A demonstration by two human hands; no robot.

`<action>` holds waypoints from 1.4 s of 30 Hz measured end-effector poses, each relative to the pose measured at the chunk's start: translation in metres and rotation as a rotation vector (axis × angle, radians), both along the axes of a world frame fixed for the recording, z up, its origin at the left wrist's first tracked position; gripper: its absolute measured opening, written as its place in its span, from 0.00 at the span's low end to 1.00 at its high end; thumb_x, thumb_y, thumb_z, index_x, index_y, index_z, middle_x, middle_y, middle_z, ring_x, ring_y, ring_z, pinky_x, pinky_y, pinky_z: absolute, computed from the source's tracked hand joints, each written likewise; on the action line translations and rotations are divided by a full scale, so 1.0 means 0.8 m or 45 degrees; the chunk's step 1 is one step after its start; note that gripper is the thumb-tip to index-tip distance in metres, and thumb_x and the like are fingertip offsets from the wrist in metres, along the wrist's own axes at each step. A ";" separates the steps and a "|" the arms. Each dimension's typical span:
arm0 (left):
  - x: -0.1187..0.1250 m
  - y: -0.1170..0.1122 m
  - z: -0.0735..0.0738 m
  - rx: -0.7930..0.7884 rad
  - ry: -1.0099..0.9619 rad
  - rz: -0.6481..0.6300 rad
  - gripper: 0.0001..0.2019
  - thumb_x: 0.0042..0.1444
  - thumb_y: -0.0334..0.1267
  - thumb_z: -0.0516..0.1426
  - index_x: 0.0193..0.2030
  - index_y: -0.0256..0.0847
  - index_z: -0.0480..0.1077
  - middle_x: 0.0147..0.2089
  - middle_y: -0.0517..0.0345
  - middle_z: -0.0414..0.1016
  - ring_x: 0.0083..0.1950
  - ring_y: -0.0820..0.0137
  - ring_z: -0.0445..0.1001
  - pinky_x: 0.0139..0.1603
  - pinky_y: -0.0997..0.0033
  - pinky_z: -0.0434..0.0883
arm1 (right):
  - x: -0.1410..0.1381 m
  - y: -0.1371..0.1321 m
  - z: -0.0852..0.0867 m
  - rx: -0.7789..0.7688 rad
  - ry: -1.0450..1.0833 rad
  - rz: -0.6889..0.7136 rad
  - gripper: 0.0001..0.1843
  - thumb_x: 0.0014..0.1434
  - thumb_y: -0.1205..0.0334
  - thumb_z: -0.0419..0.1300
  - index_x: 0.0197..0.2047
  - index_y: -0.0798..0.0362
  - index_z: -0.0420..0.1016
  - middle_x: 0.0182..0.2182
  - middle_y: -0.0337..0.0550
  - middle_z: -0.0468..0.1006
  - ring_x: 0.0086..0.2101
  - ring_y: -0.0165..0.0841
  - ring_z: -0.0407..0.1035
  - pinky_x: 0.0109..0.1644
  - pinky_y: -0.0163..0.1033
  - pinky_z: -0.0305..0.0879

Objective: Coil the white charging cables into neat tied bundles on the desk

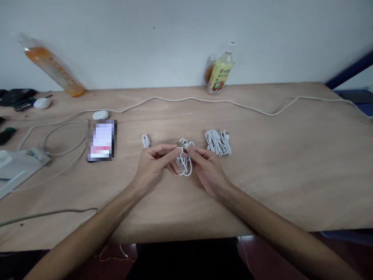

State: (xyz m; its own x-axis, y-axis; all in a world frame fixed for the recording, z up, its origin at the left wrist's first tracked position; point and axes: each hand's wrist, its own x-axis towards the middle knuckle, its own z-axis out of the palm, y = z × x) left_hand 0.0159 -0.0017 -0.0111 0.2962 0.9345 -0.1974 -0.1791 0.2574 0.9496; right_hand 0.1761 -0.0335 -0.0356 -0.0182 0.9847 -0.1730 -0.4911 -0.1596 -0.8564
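Observation:
Between my two hands, over the middle of the wooden table [262, 186], is a white USB cable [188, 168] gathered in loops. My left hand [155, 163] pinches it near a metal USB plug, thumb on top. My right hand [208, 165] grips the other side of the same cable close to a second connector, its fingertips closed. Just beyond my right hand lies a bundle of coiled white cables [217, 143]. A smaller coiled white cable [146, 140] rests past my left hand. My fingers cover part of the held loops.
A phone [101, 140] and a white earbud case [100, 115] lie to the left. A long white cord [192, 98] runs across the back. An orange drink bottle [55, 72] and a yellow-labelled bottle [221, 74] stand by the wall. A white power strip [17, 167] sits at far left.

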 end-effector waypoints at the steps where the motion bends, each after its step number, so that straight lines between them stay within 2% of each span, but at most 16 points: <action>1: -0.001 0.000 0.001 0.039 0.045 0.026 0.15 0.50 0.46 0.76 0.38 0.38 0.85 0.24 0.58 0.83 0.21 0.69 0.80 0.22 0.72 0.79 | 0.000 0.000 0.001 0.010 -0.010 -0.002 0.20 0.51 0.37 0.79 0.32 0.45 0.90 0.30 0.38 0.85 0.33 0.34 0.73 0.45 0.43 0.74; 5: -0.001 0.001 0.006 0.152 0.138 0.084 0.11 0.50 0.42 0.75 0.35 0.38 0.85 0.24 0.59 0.83 0.20 0.69 0.80 0.22 0.73 0.79 | 0.000 -0.001 0.001 0.025 -0.049 -0.001 0.19 0.53 0.37 0.78 0.33 0.44 0.90 0.30 0.39 0.85 0.34 0.35 0.75 0.47 0.45 0.74; 12: -0.001 0.002 0.009 0.207 0.198 0.086 0.08 0.49 0.39 0.74 0.34 0.40 0.86 0.23 0.60 0.83 0.20 0.69 0.81 0.22 0.73 0.80 | 0.000 0.000 -0.002 0.031 -0.070 -0.003 0.20 0.53 0.36 0.78 0.32 0.44 0.90 0.30 0.40 0.84 0.34 0.35 0.73 0.47 0.45 0.72; 19: -0.002 0.000 0.005 0.204 0.219 0.103 0.14 0.51 0.42 0.75 0.41 0.38 0.86 0.27 0.58 0.85 0.21 0.68 0.81 0.22 0.73 0.79 | 0.000 -0.001 -0.002 0.025 -0.099 -0.001 0.18 0.55 0.38 0.77 0.32 0.45 0.90 0.30 0.40 0.84 0.35 0.36 0.72 0.47 0.45 0.71; 28: -0.002 -0.001 0.005 0.192 0.209 0.107 0.14 0.51 0.43 0.76 0.40 0.38 0.85 0.27 0.57 0.86 0.23 0.67 0.84 0.23 0.73 0.80 | 0.000 -0.003 -0.005 0.025 -0.089 0.004 0.17 0.54 0.40 0.78 0.34 0.44 0.91 0.31 0.39 0.83 0.36 0.35 0.71 0.46 0.43 0.68; 32: -0.001 -0.002 0.004 0.208 0.254 0.109 0.16 0.52 0.46 0.76 0.41 0.38 0.84 0.28 0.56 0.86 0.23 0.65 0.84 0.24 0.72 0.80 | 0.000 -0.003 -0.004 0.007 -0.086 0.004 0.17 0.54 0.40 0.78 0.34 0.45 0.91 0.32 0.39 0.83 0.37 0.35 0.71 0.48 0.44 0.69; 36: -0.002 -0.001 0.004 0.201 0.256 0.104 0.17 0.51 0.48 0.76 0.41 0.38 0.84 0.29 0.56 0.87 0.24 0.65 0.85 0.24 0.72 0.80 | 0.000 -0.003 -0.005 0.010 -0.067 0.001 0.17 0.54 0.40 0.78 0.33 0.45 0.90 0.32 0.39 0.82 0.36 0.35 0.70 0.47 0.43 0.69; 42: -0.001 0.000 0.004 0.172 0.203 0.101 0.16 0.50 0.46 0.76 0.41 0.38 0.84 0.28 0.56 0.86 0.23 0.66 0.84 0.23 0.73 0.80 | -0.001 -0.003 -0.005 0.009 -0.067 0.008 0.18 0.55 0.40 0.78 0.33 0.46 0.90 0.32 0.38 0.82 0.36 0.34 0.70 0.47 0.43 0.68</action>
